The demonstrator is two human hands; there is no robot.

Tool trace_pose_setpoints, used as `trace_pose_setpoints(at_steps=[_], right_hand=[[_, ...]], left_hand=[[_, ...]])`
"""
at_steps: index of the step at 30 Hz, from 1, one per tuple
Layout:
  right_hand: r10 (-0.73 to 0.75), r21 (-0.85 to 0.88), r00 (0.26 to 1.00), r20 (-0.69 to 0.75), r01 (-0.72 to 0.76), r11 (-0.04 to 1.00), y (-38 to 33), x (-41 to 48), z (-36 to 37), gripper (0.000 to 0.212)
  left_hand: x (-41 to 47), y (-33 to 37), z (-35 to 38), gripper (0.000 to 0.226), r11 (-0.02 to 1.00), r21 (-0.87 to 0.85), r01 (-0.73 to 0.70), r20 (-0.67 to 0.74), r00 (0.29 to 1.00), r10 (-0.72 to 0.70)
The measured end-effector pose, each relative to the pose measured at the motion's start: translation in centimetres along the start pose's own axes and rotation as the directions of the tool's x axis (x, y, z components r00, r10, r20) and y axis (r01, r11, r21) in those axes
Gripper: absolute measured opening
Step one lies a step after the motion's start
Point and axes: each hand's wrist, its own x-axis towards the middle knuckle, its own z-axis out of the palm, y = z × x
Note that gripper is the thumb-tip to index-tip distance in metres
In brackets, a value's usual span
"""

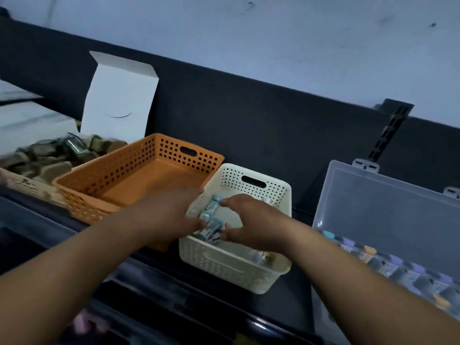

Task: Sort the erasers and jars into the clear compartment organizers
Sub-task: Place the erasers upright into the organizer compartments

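Two hands, the left hand [174, 212] and the right hand [251, 220], clasp a loose bundle of erasers [211, 215] in curled fingers. An uneven squeeze could scatter them on the lift. The clear organizer [385, 207], lid up, holds coloured pieces; the cardboard box [119, 95] holds cork-topped jars [57, 168]; the cream basket [249, 277] holds the erasers.
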Motion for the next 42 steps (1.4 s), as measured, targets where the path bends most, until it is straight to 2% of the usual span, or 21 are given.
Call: trace_pose_setpoints(at_steps=[5,11,17,24,29,30,34,36,38,40,42], right_hand=[[-0.003,-0.019,0.991,0.134,0.006,1.0,-1.3,3.4,1.9,0.062],[-0.004,0.026,0.994,0.106,0.001,1.0,-1.0,4.1,2.8,0.053],[0.01,0.041,0.987,0.163,-0.017,0.999,-0.7,4.1,2.7,0.046],[0.094,0.218,0.964,0.247,-0.15,0.964,0.2,3.8,2.3,0.036],[0.118,0.302,0.966,0.228,-0.186,0.935,0.1,3.4,1.9,0.028],[0.116,0.294,0.965,0.234,-0.184,0.938,0.0,3.4,1.8,0.031],[0.072,0.202,0.94,0.332,-0.146,0.969,-0.3,3.3,1.4,0.064],[0.049,0.122,0.941,0.336,-0.095,0.988,-0.4,3.5,1.7,0.067],[0.012,0.069,0.957,0.288,-0.034,0.997,-0.6,3.7,2.5,0.054],[-0.026,0.033,0.966,0.257,0.019,0.999,-1.0,3.7,2.9,0.03],[-0.045,0.009,0.965,0.258,0.044,0.999,-1.5,3.6,3.1,0.019]], left_hand=[[0.1,-0.5,0.3,0.076,0.997,-0.079,0.005,0.041,0.999,-0.002],[-0.3,-0.5,-0.1,0.067,0.995,-0.088,-0.049,0.008,0.999,0.05],[-0.3,-0.6,0.1,0.078,0.996,-0.077,-0.044,-0.004,0.999,0.043],[-0.4,-0.6,0.2,0.08,0.997,-0.07,-0.044,-0.005,0.999,0.043],[-0.4,-0.5,0.3,0.08,0.996,-0.072,-0.043,-0.008,0.999,0.043],[-0.4,-0.5,0.3,0.08,0.997,-0.07,-0.043,-0.006,0.999,0.043],[-0.5,-0.3,0.2,0.077,0.997,-0.066,-0.044,-0.006,0.999,0.043],[-0.5,-0.3,0.2,0.074,0.998,-0.053,-0.04,-0.005,0.999,0.039],[-0.5,-0.2,0.1,0.072,0.998,-0.053,-0.042,-0.006,0.999,0.042],[-0.5,-0.1,0.1,0.071,0.998,-0.054,-0.038,-0.005,0.999,0.037],[-0.5,0.0,0.1,0.069,0.998,-0.049,-0.03,-0.008,1.0,0.029]])
